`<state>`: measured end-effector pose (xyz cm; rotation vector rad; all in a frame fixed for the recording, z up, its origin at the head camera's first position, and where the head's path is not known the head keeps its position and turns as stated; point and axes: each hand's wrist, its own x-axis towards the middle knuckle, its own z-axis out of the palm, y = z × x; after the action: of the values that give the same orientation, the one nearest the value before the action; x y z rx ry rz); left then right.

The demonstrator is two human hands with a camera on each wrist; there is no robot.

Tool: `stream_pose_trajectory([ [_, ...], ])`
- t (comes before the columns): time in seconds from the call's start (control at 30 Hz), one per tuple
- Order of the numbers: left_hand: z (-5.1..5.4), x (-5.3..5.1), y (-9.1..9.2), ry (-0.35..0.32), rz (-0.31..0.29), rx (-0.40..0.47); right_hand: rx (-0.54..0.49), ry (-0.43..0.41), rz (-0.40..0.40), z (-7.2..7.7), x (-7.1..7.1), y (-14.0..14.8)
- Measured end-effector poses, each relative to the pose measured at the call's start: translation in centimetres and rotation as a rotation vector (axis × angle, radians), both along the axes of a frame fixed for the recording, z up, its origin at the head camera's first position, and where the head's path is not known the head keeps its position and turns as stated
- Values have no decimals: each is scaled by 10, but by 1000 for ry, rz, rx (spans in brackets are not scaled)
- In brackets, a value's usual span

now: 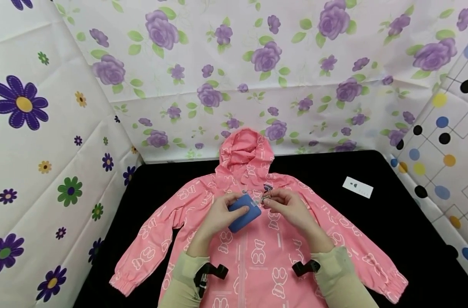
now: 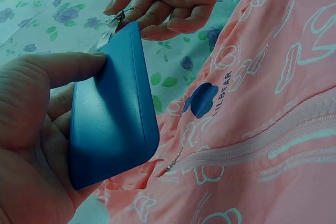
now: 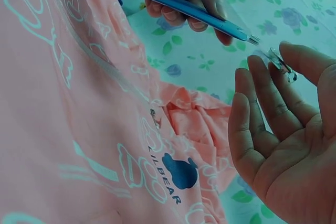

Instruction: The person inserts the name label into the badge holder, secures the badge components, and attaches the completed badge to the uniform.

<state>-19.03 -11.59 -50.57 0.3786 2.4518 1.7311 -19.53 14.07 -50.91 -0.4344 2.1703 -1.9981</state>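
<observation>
A flat blue card holder (image 1: 244,214) is gripped between the thumb and fingers of my left hand (image 1: 221,214), above the chest of a pink hooded jacket (image 1: 258,252). From the holder's top end a clear strap with a small metal clip (image 3: 281,64) extends to my right hand (image 1: 291,210). In the right wrist view my right hand (image 3: 294,124) pinches that clip between thumb and fingertips. The left wrist view shows the broad face of the holder (image 2: 115,114). Beside the jacket's zipper (image 2: 262,135) is a dark bear print (image 2: 203,99).
The jacket lies spread on a black table (image 1: 149,188), its hood (image 1: 243,149) towards the back and sleeves out to both sides. A white card (image 1: 358,187) lies at the back right. Patterned cloth hangs behind (image 1: 218,64) and on both sides.
</observation>
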Motion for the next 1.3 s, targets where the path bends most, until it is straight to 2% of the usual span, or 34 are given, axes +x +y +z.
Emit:
stream_pose_trajectory([
  [0.1,1,0,0,11,-16,-10,18,3,-4,-1,1,-1],
  [0.3,0,-1,1,26,-10,-33,17,3,-35,-4,5,-3],
  [0.43,-2,-3,1,33,8,-21,-3,-15,-48,-4,6,-5],
  [0.63,-2,-3,0,8,51,-2,0,-31,-66,-2,7,-5],
  [0.83,-2,-3,-1,3,60,2,-1,-19,-70,-2,9,-4],
  [1.1,-7,-7,0,79,121,-17,-49,-32,-86,3,9,-6],
  [1.3,-8,-7,0,91,133,23,-91,-46,-81,5,11,-7],
])
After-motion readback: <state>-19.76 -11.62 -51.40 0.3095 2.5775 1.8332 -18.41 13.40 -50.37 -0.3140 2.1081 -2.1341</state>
